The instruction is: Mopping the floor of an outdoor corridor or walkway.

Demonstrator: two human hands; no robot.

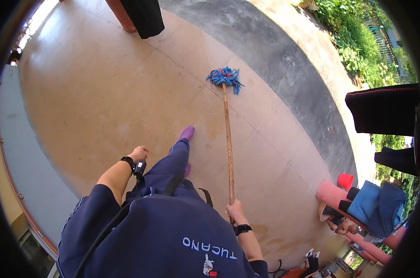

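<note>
Mopping looks partly done: right hand [236, 211] grips the wooden mop handle [228, 143], blue mop head [224, 78] upper centre on faintly damp floor [103, 92], left hand [139, 153] loosely closed, empty

The right hand [236, 211] grips a wooden mop [228, 139] whose blue head rests on the tan floor [103, 92] at twelve o'clock. The left hand [138, 153], seemingly empty, hangs at ten o'clock beside a purple shoe [186, 133].
</note>
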